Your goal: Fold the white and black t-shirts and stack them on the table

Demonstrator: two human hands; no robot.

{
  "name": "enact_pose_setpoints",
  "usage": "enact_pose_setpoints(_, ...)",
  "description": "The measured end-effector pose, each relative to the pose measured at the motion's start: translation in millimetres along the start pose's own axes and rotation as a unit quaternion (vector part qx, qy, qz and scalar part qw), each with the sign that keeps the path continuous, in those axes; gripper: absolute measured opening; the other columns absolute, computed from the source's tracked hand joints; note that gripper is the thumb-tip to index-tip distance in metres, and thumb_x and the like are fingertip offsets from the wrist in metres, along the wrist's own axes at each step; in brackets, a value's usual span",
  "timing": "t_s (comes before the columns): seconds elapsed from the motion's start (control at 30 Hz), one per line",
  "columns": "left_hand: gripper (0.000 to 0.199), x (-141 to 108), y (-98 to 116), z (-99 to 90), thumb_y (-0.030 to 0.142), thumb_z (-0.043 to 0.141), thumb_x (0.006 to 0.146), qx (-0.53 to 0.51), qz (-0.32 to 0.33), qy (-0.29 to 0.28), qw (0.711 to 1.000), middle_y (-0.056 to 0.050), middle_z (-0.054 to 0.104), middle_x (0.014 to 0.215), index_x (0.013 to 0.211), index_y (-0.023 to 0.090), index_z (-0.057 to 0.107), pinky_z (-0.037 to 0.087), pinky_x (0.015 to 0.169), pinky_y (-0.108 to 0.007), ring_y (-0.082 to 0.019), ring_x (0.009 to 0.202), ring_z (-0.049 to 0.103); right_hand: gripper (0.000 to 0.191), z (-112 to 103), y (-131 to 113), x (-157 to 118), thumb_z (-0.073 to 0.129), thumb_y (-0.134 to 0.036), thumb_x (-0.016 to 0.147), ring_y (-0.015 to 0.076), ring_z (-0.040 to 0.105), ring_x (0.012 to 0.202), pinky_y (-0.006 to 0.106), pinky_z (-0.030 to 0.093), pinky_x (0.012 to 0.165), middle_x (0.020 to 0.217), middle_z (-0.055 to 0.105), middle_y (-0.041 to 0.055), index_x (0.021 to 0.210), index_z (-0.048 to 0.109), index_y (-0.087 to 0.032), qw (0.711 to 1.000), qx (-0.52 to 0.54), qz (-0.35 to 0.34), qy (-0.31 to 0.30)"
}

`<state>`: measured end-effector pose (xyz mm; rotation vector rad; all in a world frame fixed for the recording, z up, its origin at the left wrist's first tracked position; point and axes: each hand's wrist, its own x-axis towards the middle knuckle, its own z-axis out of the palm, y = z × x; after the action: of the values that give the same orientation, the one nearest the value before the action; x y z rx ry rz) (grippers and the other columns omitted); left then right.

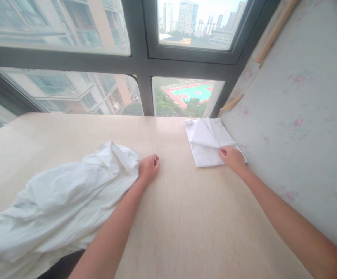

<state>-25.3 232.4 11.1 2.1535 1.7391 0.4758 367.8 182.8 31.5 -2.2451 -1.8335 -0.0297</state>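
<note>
A folded white cloth (204, 143) lies flat near the window at the right, with creases across its top layer. My right hand (232, 155) is on its front right part, the fingertips pinched on the fabric. My left hand (149, 166) rests by the sill's middle, fingers curled closed, and nothing shows in them. Close against the left wrist is a larger rumpled white cloth (78, 186), spread loosely toward the lower left and running out of view. Its kind cannot be made out from this heap.
A pale stone-like windowsill (180, 217) carries both cloths. Dark window frames (147, 66) close off the far side. On the right stands a wall with flowered wallpaper (299, 108), its edge peeling beside the window. Buildings and a sports court show outside.
</note>
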Motion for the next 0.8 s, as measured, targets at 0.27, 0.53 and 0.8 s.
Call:
enact_pose_setpoints(0.27,0.014,0,-1,2.2,0.020,0.053,0.084,-0.006,-0.009,0.000,1.000,-0.002,0.066,0.075,0.090,0.021,0.065,0.035,0.066,-0.028,-0.018,0.072,0.059,0.072,0,-28,71,0.058,-0.038,0.081,0.0280,0.060,0.106,0.033,0.046,0.075,0.142,0.047,0.0160,0.148,0.039,-0.020,0.998,0.002,0.053,0.045)
enact_pose_setpoints(0.53,0.013,2,-5,7.9,0.018,0.054,0.083,-0.021,-0.015,0.003,1.000,-0.002,0.066,0.075,0.091,0.020,0.066,0.037,0.068,-0.027,-0.017,0.072,0.058,0.034,-31,-32,88,0.046,-0.029,0.086,0.0254,0.063,0.088,0.029,0.036,0.068,0.096,0.073,0.0133,0.097,0.076,-0.017,0.998,-0.035,-0.007,-0.048)
enact_pose_setpoints(0.8,0.015,2,-5,8.2,0.016,0.055,0.082,-0.057,-0.017,0.025,0.998,-0.002,0.065,0.075,0.090,0.019,0.067,0.038,0.071,-0.027,-0.017,0.075,0.058,0.020,-212,-58,66,0.070,-0.021,0.077,0.0168,0.062,0.073,0.029,0.040,0.067,0.075,0.071,0.0075,0.095,0.078,-0.016,0.973,0.030,-0.052,0.223)
